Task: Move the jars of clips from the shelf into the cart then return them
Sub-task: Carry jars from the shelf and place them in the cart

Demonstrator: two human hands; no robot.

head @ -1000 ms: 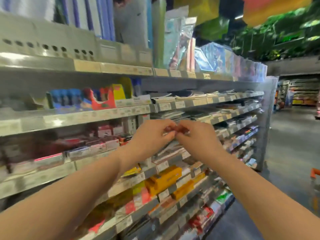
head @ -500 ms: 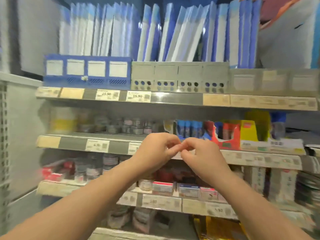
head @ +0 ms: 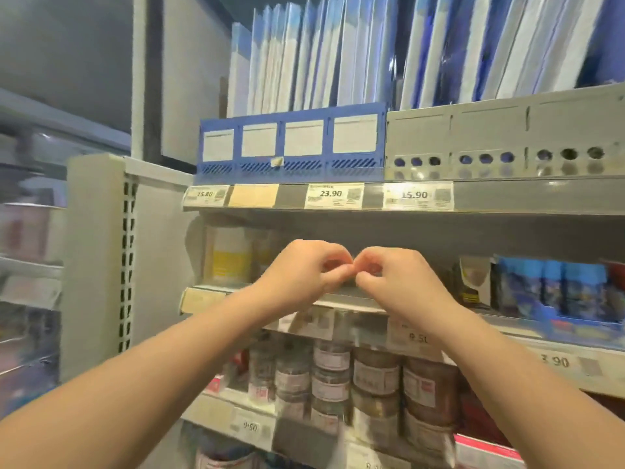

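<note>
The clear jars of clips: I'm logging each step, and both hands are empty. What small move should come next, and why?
Probably lower the right hand to the clear jars of clips stacked on the shelf below. Both hands meet fingertip to fingertip above them, the left hand holding nothing either, and no jar has been lifted.

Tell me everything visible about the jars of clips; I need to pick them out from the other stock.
The jars are small, clear cylinders with pale paper labels and dark, brownish contents, blurred in this view. They stand upright, stacked in tiers and packed side by side on a grey shelf below the hands, behind price tags. Neither the left hand nor the right hand touches them.
</note>
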